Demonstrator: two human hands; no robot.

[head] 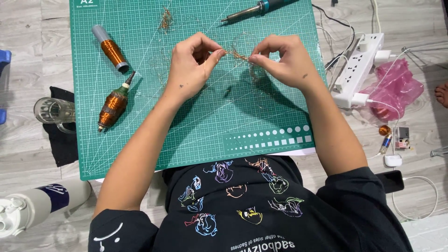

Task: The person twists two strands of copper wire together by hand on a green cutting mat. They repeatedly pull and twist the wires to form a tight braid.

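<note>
Over the green cutting mat (196, 135), my left hand (192, 65) and my right hand (283, 59) pinch the two ends of a thin strand of copper wire (238, 56) stretched between them. Fine loose wire hangs in loops below the fingers. A small tangle of copper wire (165, 18) lies near the mat's far edge. At the mat's left lie a grey-capped copper wire spool (111, 48) and a wound copper coil on a shaft (114, 104). A soldering iron (254, 9) rests at the mat's top.
A white power strip (358, 70) with plugs and cables sits right of the mat, next to a pink plastic bag (396, 88). A glass mug (55, 112) on black cloth stands left. A white bottle (32, 205) lies at lower left. Small parts and a phone (389, 181) lie at right.
</note>
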